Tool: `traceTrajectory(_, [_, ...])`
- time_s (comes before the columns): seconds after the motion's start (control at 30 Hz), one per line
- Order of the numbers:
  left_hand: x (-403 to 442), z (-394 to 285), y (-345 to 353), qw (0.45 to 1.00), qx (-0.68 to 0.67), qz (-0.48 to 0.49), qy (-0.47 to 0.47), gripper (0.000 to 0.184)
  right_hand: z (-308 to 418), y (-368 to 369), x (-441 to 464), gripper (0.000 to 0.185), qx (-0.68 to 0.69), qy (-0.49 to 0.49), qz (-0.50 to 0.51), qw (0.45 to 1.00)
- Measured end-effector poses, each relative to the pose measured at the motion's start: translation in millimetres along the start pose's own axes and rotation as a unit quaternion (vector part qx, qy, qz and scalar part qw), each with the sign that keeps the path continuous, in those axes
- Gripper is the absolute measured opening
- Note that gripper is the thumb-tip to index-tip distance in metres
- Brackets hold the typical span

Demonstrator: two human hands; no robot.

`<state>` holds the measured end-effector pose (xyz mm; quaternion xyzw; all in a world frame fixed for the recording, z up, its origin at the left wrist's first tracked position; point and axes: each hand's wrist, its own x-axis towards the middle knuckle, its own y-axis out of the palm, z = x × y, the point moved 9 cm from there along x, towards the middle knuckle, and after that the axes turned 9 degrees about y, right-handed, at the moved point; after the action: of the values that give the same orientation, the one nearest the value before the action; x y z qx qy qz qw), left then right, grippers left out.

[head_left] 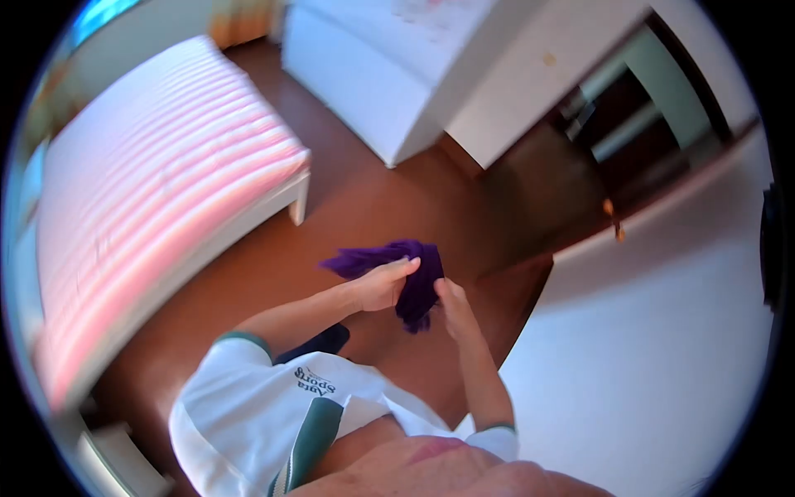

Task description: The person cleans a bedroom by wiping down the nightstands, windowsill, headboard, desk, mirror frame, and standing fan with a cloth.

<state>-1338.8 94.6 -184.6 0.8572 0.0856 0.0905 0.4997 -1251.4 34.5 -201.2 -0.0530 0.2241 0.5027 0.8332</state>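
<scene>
A bunched dark purple cloth hangs between my two hands, in front of my chest and above the brown floor. My left hand grips it from the left, with the thumb lying on top of the fabric. One loose end of the cloth spreads out to the left beyond this hand, and another part droops below. My right hand pinches the right edge of the cloth; its fingers are partly hidden and a little blurred. What kind of cloth it is, I cannot tell.
To the left stands a bed with a pink and white striped mattress. A white cabinet is ahead, and a doorway opens at the upper right. A white wall runs along the right, beside the brown floor.
</scene>
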Motion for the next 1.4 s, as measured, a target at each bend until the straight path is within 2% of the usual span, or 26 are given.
traceTrajectory(0.07, [53,-16,-14,0.998,0.052,0.035,0.005,0.034,26,-8,26,0.035,-0.011,-0.078,0.004,0.997])
traceTrajectory(0.17, [133,-34,3,0.987,0.136,0.071,-0.053,0.027,80,-64,54,0.031,0.025,-0.112,-0.085,0.99])
traceTrajectory(0.2, [161,-46,4,0.979,0.19,0.069,-0.031,0.025,93,-85,66,0.031,0.044,-0.113,-0.111,0.986])
traceTrajectory(0.23, [187,-61,4,0.968,0.244,0.065,-0.002,0.023,101,-118,73,0.027,0.091,-0.116,-0.171,0.974])
traceTrajectory(0.27, [209,-74,-3,0.966,0.254,0.01,-0.051,0.023,111,-148,78,0.024,0.136,-0.117,-0.227,0.957])
traceTrajectory(0.33, [269,-92,-16,0.96,0.277,0.015,-0.027,0.023,153,-186,87,0.018,0.261,-0.213,-0.191,0.922])
traceTrajectory(0.4, [319,-103,-14,0.947,0.316,0.044,-0.03,0.023,169,-240,97,0.018,0.248,-0.259,-0.248,0.9])
traceTrajectory(0.47, [382,-111,-24,0.877,0.474,0.071,0.002,0.025,185,-303,105,0.02,0.232,-0.296,-0.308,0.874])
traceTrajectory(0.6, [523,-104,-52,0.852,0.503,0.141,-0.046,0.025,237,-403,137,0.021,0.206,-0.299,-0.338,0.868])
traceTrajectory(0.63, [549,-106,-50,0.852,0.504,0.134,-0.048,0.025,253,-427,147,0.02,0.186,-0.326,-0.339,0.863])
traceTrajectory(0.73, [628,-130,-41,0.813,0.567,0.127,-0.044,0.022,276,-485,194,0.017,0.195,-0.308,-0.29,0.885])
traceTrajectory(0.8, [693,-150,-56,0.7,0.709,0.083,-0.016,0.022,313,-516,221,0.014,0.156,-0.317,-0.286,0.891])
traceTrajectory(0.83, [713,-160,-37,0.694,0.716,0.067,0.002,0.023,335,-528,233,0.012,0.141,-0.331,-0.275,0.892])
traceTrajectory(0.87, [732,-165,-15,0.759,0.642,0.084,0.07,0.025,357,-539,242,0.011,0.125,-0.349,-0.263,0.891])
traceTrajectory(0.9, [754,-179,-5,0.767,0.633,0.056,0.092,0.027,375,-561,248,0.011,0.146,-0.346,-0.294,0.879])
traceTrajectory(0.93, [769,-193,-1,0.772,0.624,0.03,0.116,0.028,390,-581,254,0.017,0.149,-0.397,-0.24,0.873])
traceTrajectory(0.97, [792,-202,-14,0.773,0.622,0.031,0.121,0.028,411,-571,269,0.023,0.25,-0.41,-0.214,0.85])
traceTrajectory(1.0, [834,-199,-26,0.864,0.472,0.045,0.167,0.033,428,-581,290,0.029,0.358,-0.41,-0.191,0.817])
traceTrajectory(1.03, [877,-196,-37,0.927,0.308,0.07,0.201,0.037,431,-595,325,0.03,0.403,-0.392,-0.167,0.81])
traceTrajectory(1.07, [902,-172,-62,0.947,0.229,0.093,0.207,0.038,418,-601,367,0.03,0.382,-0.354,-0.146,0.841])
traceTrajectory(1.1, [916,-132,-95,0.934,0.281,0.103,0.194,0.04,398,-604,412,0.031,0.335,-0.314,-0.13,0.879])
traceTrajectory(1.13, [927,-89,-130,0.884,0.411,0.115,0.189,0.041,374,-612,459,0.031,0.298,-0.27,-0.109,0.909])
traceTrajectory(1.2, [947,-23,-178,0.717,0.639,0.192,0.202,0.043,329,-637,530,0.032,0.269,-0.179,-0.081,0.943])
traceTrajectory(1.27, [966,-28,-169,0.656,0.676,0.255,0.217,0.046,318,-667,555,0.033,0.25,-0.146,-0.098,0.952])
traceTrajectory(1.37, [1023,-63,-118,0.673,0.635,0.338,0.17,0.046,352,-733,571,0.035,0.221,-0.177,-0.134,0.95])
traceTrajectory(1.4, [1077,-51,-141,0.835,0.444,0.32,0.054,0.046,363,-777,595,0.036,0.223,-0.188,-0.135,0.947])
